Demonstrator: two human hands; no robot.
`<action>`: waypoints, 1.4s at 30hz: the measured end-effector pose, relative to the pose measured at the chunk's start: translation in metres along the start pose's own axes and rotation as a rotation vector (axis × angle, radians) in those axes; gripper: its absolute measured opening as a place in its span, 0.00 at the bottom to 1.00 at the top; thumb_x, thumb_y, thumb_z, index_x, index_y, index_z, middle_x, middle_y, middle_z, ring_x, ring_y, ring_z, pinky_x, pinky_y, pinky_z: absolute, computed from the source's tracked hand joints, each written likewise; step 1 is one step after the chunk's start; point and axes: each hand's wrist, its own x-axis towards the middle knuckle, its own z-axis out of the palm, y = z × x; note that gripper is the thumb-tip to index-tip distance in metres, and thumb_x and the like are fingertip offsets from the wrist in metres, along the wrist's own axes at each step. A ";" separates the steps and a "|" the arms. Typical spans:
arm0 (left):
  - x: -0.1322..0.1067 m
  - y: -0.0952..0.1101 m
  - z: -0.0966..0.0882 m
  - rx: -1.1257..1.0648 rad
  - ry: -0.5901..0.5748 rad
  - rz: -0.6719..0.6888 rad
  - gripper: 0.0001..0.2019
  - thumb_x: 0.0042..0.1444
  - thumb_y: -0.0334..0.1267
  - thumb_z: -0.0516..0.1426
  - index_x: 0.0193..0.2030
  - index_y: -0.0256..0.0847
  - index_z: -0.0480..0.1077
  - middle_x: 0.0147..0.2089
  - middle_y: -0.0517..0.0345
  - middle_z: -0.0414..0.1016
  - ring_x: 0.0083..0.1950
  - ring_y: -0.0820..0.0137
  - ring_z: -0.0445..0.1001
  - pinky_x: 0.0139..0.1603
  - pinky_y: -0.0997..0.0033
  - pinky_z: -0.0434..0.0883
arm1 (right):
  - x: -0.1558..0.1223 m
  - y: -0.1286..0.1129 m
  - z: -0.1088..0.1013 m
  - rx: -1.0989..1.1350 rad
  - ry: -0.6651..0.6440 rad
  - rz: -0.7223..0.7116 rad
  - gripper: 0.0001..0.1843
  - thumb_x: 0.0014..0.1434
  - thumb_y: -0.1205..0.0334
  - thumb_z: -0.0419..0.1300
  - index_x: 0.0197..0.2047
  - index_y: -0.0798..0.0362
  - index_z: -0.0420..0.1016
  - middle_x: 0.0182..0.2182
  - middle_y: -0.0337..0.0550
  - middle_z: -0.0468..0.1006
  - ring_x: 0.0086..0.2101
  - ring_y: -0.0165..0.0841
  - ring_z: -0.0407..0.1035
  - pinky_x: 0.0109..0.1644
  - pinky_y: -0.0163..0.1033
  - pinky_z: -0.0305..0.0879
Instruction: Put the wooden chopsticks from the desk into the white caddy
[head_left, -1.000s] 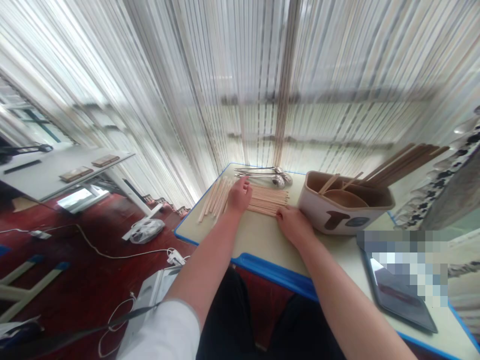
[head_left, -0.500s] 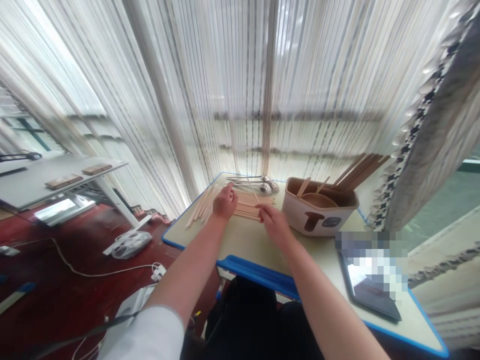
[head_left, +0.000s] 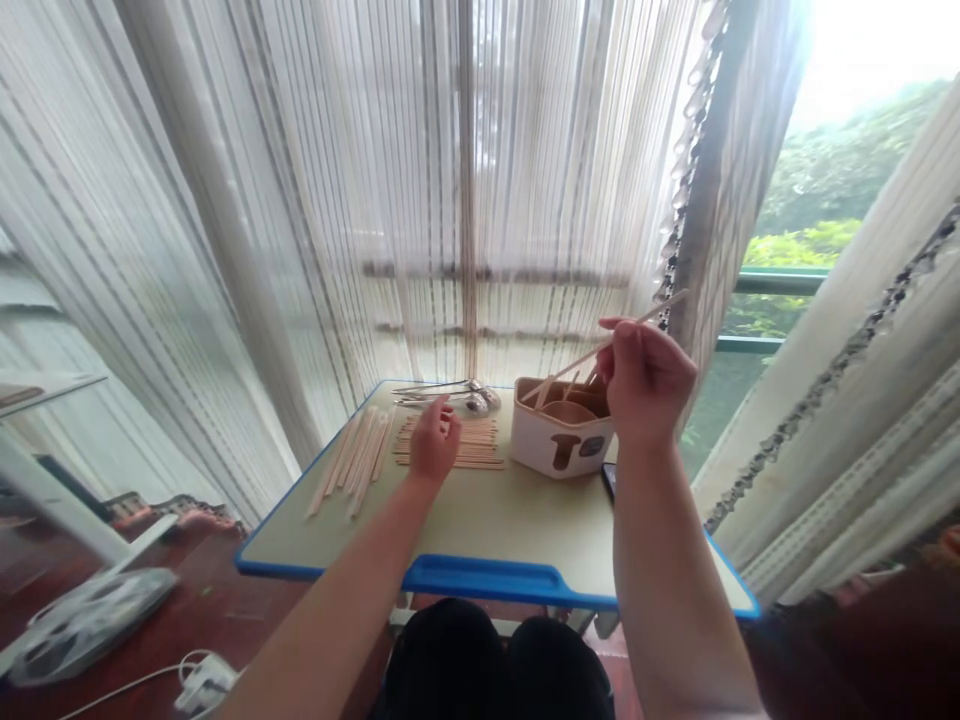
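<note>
- In the head view, the right hand point(head_left: 649, 375), raised at right, is closed on one stick point(head_left: 574, 362); thumb and fingers seem to pinch it partway along, probably for control over its tilt.
- That stick slants, its left end low and its right end high; it appears above the box point(head_left: 529, 448), though whether it touches the rim is unclear.
- The left hand point(head_left: 435, 440) is at the left part of the row point(head_left: 480, 447), fingers loosely bent; perhaps it steadies the sticks. I cannot tell whether it grips anything, as its underside is hidden.
- The row's sticks lie side by side, running left to right, which likely makes single ones easy to pick out.
- Paler sticks point(head_left: 367, 455) lie at left, slanted toward the near edge, seemingly grouped apart by kind.
- The spoons point(head_left: 480, 402) lie on the far side, bowls to the right, likely matched end to end.
- The box stands right of the row; its walls hold a bowl point(head_left: 566, 411) and more sticks leaning.
</note>
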 end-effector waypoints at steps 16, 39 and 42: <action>-0.022 0.041 0.080 -0.207 -0.184 0.148 0.29 0.55 0.45 0.55 0.61 0.38 0.52 0.56 0.41 0.64 0.53 0.62 0.68 0.50 0.58 0.69 | -0.045 0.083 0.006 -0.436 0.080 0.104 0.18 0.64 0.53 0.45 0.34 0.53 0.71 0.30 0.45 0.76 0.33 0.33 0.70 0.39 0.37 0.64; -0.024 0.045 0.075 -0.256 -0.235 0.112 0.24 0.60 0.44 0.49 0.61 0.40 0.52 0.55 0.43 0.65 0.49 0.65 0.70 0.48 0.60 0.70 | -0.050 0.089 0.018 -0.518 -0.245 0.117 0.25 0.61 0.56 0.51 0.61 0.47 0.60 0.32 0.40 0.77 0.33 0.32 0.70 0.39 0.36 0.63; -0.024 0.046 0.073 -0.266 -0.240 0.098 0.23 0.61 0.43 0.48 0.62 0.41 0.51 0.55 0.44 0.65 0.48 0.66 0.71 0.47 0.60 0.70 | -0.050 0.091 0.019 -0.549 -0.252 0.038 0.23 0.61 0.58 0.49 0.60 0.47 0.63 0.34 0.43 0.77 0.36 0.34 0.69 0.43 0.39 0.63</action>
